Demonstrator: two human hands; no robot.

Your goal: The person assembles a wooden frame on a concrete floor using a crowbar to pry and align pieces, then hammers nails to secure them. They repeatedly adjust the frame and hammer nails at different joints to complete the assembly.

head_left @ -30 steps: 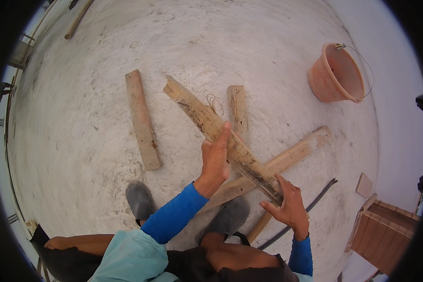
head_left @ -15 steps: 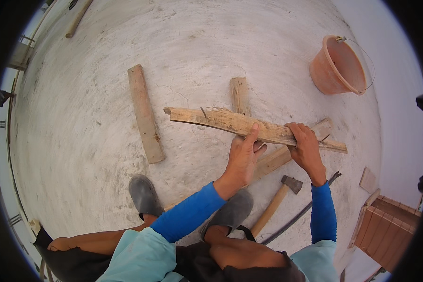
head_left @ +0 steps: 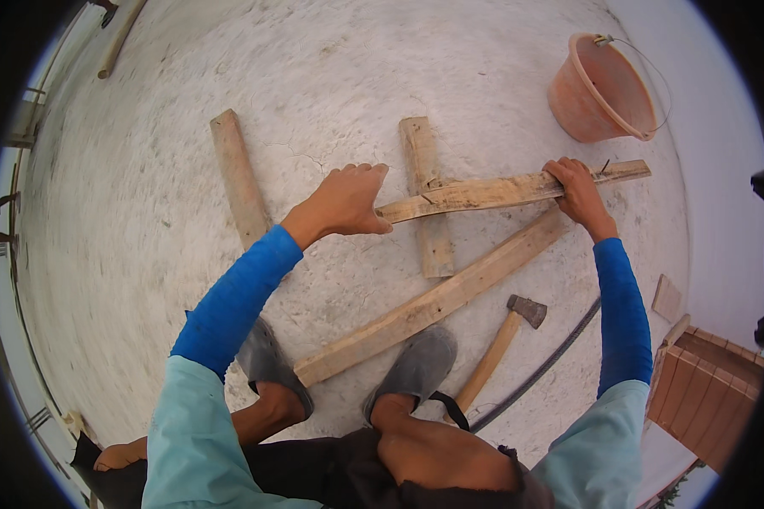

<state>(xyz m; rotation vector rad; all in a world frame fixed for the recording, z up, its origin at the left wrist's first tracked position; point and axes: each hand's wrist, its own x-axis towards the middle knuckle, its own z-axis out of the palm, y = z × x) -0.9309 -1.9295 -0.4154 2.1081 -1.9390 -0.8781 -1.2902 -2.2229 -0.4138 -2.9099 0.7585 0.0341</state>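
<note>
A rough wooden plank (head_left: 475, 193) with bent nails sticking out of it is held above the ground, tilted up slightly to the right. My right hand (head_left: 579, 191) is wrapped round it towards its right end, beside a nail. At the other end is my left hand (head_left: 344, 202), its fingers and thumb spread apart; the thumb looks close to the plank's tip, and whether it touches is unclear. Beneath the plank lies a short board (head_left: 435, 246), partly covered by it. A longer timber (head_left: 433, 310) slants across the ground in front of my feet.
Another board (head_left: 239, 178) lies to the left, partly behind my left arm. A hatchet (head_left: 501, 348) and a dark curved bar (head_left: 543, 369) rest near my right foot. An orange bucket (head_left: 581, 102) stands at the far right, with brown hollow bricks (head_left: 705, 386) nearer.
My left hand has come off the plank's middle and moved left to its end, opening. The plank has swung, its right end rising in the picture. My right hand still grips it.
</note>
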